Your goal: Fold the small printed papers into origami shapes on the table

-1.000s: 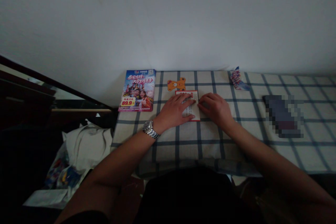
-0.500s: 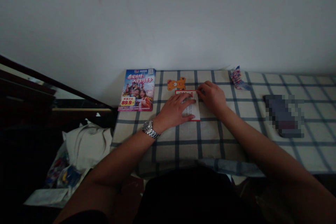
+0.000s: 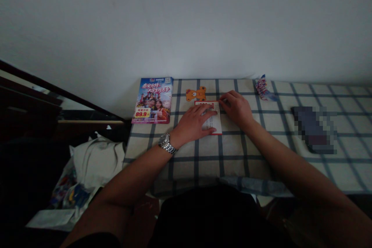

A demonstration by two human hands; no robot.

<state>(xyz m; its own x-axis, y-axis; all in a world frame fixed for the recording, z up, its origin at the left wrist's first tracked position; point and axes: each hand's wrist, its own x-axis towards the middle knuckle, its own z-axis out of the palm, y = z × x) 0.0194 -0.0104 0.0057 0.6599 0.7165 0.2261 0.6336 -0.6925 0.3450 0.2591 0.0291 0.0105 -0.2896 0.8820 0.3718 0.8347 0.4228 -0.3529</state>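
Note:
A white paper leaflet (image 3: 217,121) with a red border and small print lies on the checked cloth in front of me. My left hand (image 3: 196,122) rests flat across its left part, fingers spread, hiding much of the print. At the leaflet's upper right corner, my right hand (image 3: 236,107) has its thumb and index finger pinched together on the edge. Just beyond the leaflet sits an orange teddy bear cutout (image 3: 196,94). A stack of colourful flyers (image 3: 152,100) lies to the left of my left hand.
Blue-and-white checked cloth (image 3: 192,166) covers the surface, which meets a pale wall (image 3: 186,23). A crumpled printed wrapper (image 3: 262,87) is at the back right. Farther right lies a dark, pixelated flat object (image 3: 312,128). Below left stands a white bag (image 3: 99,159).
Both hands stay in nearly the same place on the leaflet. The whole view has shifted very slightly; nothing else visibly moves.

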